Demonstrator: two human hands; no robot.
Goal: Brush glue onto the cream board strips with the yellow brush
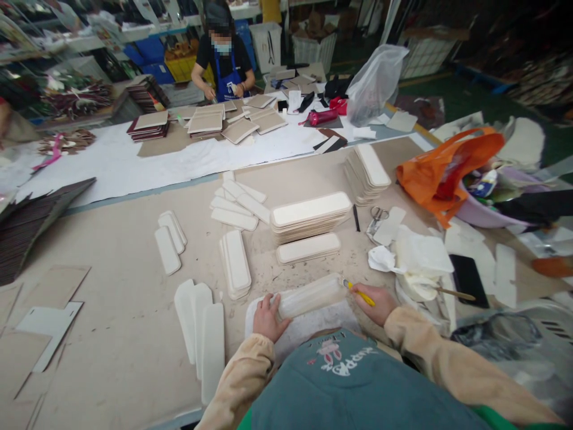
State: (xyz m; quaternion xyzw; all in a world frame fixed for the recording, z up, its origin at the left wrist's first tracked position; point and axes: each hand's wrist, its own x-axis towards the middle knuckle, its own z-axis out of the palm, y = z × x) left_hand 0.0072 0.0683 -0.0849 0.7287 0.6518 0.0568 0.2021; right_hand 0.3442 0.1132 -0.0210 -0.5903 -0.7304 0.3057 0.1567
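Observation:
My left hand (268, 318) lies with its fingers spread on the left end of a long translucent strip (311, 295). Beneath that strip is a whitish sheet (324, 321), partly covered by my apron. In my right hand (376, 303) is a slim yellow-handled tool (362, 294), its tip at the strip's right end; the exact kind of tool is too small to make out. Just beyond the strip sit a short stack of cream rounded panels (308, 248) and a taller stack (312, 209). Left of my left hand, long cream pieces (212, 352) overlap in a fan.
On the right are scissors (379, 213), a white tub (423, 257) with a stick (456, 293) across it, a dark phone-like slab (468, 280) and an orange bag (447, 167). Across the table a co-worker (226, 65) handles something near stacked panels (206, 122).

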